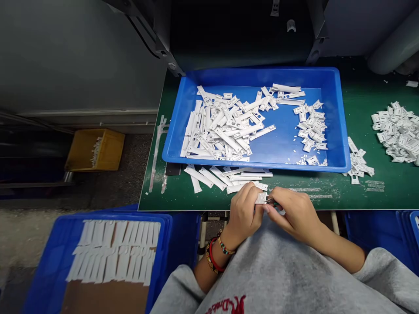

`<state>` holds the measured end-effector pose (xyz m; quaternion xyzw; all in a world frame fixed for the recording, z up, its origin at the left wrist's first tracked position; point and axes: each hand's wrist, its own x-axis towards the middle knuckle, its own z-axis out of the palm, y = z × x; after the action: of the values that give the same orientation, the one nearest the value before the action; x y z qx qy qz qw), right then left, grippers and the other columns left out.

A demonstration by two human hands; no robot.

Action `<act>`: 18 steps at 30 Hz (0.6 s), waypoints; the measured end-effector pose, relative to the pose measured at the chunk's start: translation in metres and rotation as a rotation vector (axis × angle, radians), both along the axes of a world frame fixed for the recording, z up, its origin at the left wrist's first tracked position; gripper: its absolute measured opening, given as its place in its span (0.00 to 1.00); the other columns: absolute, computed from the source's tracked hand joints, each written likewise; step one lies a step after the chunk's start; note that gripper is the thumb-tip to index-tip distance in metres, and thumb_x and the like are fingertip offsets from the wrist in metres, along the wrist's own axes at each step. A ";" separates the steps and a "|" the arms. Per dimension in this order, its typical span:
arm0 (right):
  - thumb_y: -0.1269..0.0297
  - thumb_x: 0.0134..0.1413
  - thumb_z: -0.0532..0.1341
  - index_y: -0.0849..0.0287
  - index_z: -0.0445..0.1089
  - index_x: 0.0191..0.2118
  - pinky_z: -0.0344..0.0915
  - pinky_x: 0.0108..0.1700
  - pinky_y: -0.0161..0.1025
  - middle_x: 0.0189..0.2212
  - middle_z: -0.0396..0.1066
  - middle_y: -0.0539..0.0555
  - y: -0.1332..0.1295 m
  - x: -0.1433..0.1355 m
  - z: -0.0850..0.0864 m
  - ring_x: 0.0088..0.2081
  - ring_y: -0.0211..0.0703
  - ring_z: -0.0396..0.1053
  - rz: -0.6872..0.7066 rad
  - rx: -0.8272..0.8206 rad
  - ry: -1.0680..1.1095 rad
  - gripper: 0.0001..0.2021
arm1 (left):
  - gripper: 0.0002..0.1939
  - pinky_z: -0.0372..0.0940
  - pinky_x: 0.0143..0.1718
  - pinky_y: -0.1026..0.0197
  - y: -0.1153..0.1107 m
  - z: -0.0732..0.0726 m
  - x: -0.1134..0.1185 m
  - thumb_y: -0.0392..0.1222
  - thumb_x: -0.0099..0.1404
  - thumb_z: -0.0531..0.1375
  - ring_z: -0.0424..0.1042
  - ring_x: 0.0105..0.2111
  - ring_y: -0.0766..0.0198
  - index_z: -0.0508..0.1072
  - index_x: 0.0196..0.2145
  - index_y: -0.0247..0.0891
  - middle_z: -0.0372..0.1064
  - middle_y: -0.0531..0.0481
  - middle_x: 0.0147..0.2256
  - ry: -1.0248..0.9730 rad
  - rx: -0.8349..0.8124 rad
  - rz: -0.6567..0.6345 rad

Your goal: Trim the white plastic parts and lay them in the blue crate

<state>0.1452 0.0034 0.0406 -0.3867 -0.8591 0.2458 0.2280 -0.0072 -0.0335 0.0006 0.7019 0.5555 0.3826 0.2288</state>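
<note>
At the front edge of the green bench, my left hand (244,210) pinches a small white plastic part (261,198). Close against it, my right hand (296,213) is closed on a small tool (270,200) with a thin metal tip. A bit of green shows near my right fingers, but most of the tool is hidden in the hand. The tip meets the right edge of the part. Just beyond my hands lie several long white plastic strips (198,179). Behind them stands a blue tray (284,131) with a heap of long strips (225,126) and a smaller heap of short pieces (310,126).
More short white pieces lie on the green bench (356,192) in a pile (399,133) at the right. A dark conveyor belt (238,39) comes down behind the tray. Lower left, a blue crate (49,261) holds rows of strips on cardboard. A yellow bin (113,148) sits farther back.
</note>
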 end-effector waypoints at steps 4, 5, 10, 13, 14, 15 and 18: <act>0.61 0.67 0.47 0.58 0.61 0.26 0.49 0.25 0.33 0.19 0.61 0.47 0.000 0.000 -0.004 0.21 0.35 0.55 0.002 0.056 -0.024 0.17 | 0.11 0.55 0.27 0.59 0.000 0.001 0.002 0.41 0.70 0.43 0.61 0.28 0.60 0.59 0.31 0.41 0.59 0.50 0.27 0.070 0.008 0.024; 0.61 0.67 0.46 0.57 0.60 0.25 0.49 0.25 0.33 0.19 0.61 0.47 0.000 -0.001 -0.005 0.21 0.35 0.56 0.004 0.066 -0.026 0.18 | 0.11 0.55 0.27 0.59 0.000 0.001 0.002 0.40 0.70 0.43 0.61 0.28 0.60 0.59 0.31 0.41 0.59 0.50 0.27 0.080 0.008 0.028; 0.61 0.67 0.47 0.56 0.59 0.24 0.47 0.24 0.34 0.17 0.59 0.47 -0.001 -0.002 -0.010 0.20 0.35 0.55 -0.024 0.069 -0.047 0.19 | 0.09 0.56 0.28 0.60 0.001 0.001 0.004 0.36 0.69 0.44 0.61 0.28 0.60 0.57 0.30 0.41 0.59 0.51 0.27 0.116 -0.015 0.050; 0.61 0.68 0.46 0.56 0.59 0.24 0.48 0.24 0.34 0.17 0.60 0.47 -0.002 -0.001 -0.010 0.19 0.35 0.56 -0.018 0.038 -0.040 0.19 | 0.09 0.55 0.27 0.60 0.001 0.000 0.004 0.35 0.68 0.45 0.60 0.28 0.60 0.58 0.30 0.41 0.59 0.50 0.27 0.119 -0.027 0.060; 0.60 0.68 0.46 0.56 0.59 0.25 0.48 0.24 0.34 0.17 0.60 0.47 -0.002 0.000 -0.010 0.19 0.35 0.56 -0.021 0.024 -0.034 0.19 | 0.09 0.55 0.27 0.60 0.001 0.000 0.004 0.35 0.68 0.45 0.61 0.28 0.60 0.58 0.30 0.41 0.60 0.50 0.27 0.117 -0.029 0.060; 0.59 0.68 0.46 0.56 0.60 0.25 0.49 0.25 0.34 0.18 0.61 0.47 -0.002 0.001 -0.010 0.20 0.35 0.57 -0.029 0.010 -0.029 0.19 | 0.09 0.55 0.27 0.60 0.000 0.000 0.004 0.35 0.68 0.45 0.61 0.28 0.60 0.58 0.30 0.41 0.60 0.50 0.27 0.115 -0.027 0.058; 0.52 0.67 0.46 0.57 0.61 0.28 0.51 0.25 0.33 0.21 0.64 0.49 0.000 0.003 -0.010 0.21 0.36 0.59 -0.067 -0.009 -0.037 0.19 | 0.09 0.56 0.28 0.60 0.000 0.000 0.004 0.38 0.69 0.45 0.62 0.28 0.60 0.60 0.31 0.40 0.60 0.50 0.28 0.115 -0.017 0.043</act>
<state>0.1479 0.0030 0.0310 -0.4209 -0.8485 0.2347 0.2185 -0.0031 -0.0335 0.0003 0.7087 0.5859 0.3418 0.1940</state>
